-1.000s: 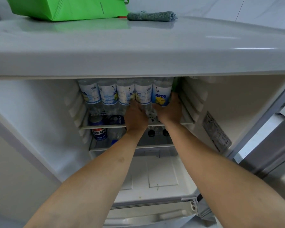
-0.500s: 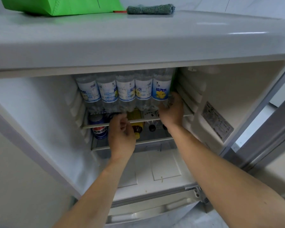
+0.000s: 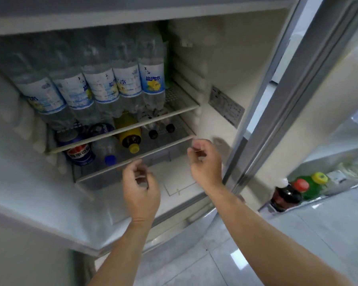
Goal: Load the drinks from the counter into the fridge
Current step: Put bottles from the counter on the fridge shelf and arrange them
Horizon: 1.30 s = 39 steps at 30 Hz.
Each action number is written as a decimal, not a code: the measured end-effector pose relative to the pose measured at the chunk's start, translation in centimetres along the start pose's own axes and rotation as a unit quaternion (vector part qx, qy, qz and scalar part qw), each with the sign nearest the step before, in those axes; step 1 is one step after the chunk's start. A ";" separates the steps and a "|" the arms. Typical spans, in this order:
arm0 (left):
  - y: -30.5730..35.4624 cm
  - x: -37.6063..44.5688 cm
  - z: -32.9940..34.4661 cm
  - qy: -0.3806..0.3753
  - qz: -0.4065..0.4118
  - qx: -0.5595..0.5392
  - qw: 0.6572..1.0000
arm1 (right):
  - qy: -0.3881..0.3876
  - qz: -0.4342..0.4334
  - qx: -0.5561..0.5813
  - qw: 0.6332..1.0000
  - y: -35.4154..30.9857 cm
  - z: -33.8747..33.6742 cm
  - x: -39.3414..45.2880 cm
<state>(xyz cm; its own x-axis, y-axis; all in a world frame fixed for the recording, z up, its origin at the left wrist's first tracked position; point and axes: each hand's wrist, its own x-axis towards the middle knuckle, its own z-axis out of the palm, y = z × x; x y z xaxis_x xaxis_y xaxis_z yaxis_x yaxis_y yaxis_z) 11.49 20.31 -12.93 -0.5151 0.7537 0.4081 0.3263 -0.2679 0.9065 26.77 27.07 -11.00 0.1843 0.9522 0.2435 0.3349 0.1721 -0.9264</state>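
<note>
The row of clear plastic bottles with blue-and-white labels (image 3: pixel 103 87) stands upright on the white wire upper shelf (image 3: pixel 182 109) of the open fridge, side by side and touching, filling the shelf from its left end to a bare strip at its right end. Below that shelf, on the lower wire shelf (image 3: pixel 165 144), more drinks lie on their sides with their long axes running front to back and caps toward the opening: a yellow-capped amber bottle (image 3: pixel 130 137), a blue-capped clear bottle (image 3: pixel 109 154) and a blue can-like container (image 3: pixel 79 153).

Both hands are empty and hang in front of the lower shelf's front edge, out of the compartment. The left hand (image 3: pixel 141 186) is loosely curled, holding nothing; the right hand (image 3: pixel 205 159) likewise, nearer the bare end of the upper shelf. No drink to be loaded shows near either hand, and the surface is out of view, so the next drink probably lies away from the fridge.
</note>
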 end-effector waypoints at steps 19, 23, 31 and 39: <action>5.8 -30.5 9.5 -0.349 0.019 -0.035 0.936 | 0.277 0.262 -0.062 0.922 11.9 -31.9 -29.9; 5.9 -35.7 9.4 -0.432 -0.011 -0.003 0.902 | 0.329 0.333 -0.071 0.880 14.0 -36.5 -37.1; 0.2 -38.0 11.4 -0.597 -0.168 0.140 0.772 | 0.399 0.461 -0.031 0.792 18.1 -40.0 -45.2; -6.3 -36.1 12.8 -0.652 -0.290 0.310 0.629 | 0.395 0.591 0.011 0.703 20.8 -40.1 -51.1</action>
<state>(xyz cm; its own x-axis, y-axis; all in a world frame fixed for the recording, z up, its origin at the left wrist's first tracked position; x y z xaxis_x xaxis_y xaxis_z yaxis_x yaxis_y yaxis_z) 38.15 2.44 -34.80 0.2650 0.5770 -0.7726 0.8378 0.2588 0.4807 61.36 -28.14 -31.25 0.7801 -0.0031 -0.6257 -0.4974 -0.6097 -0.6171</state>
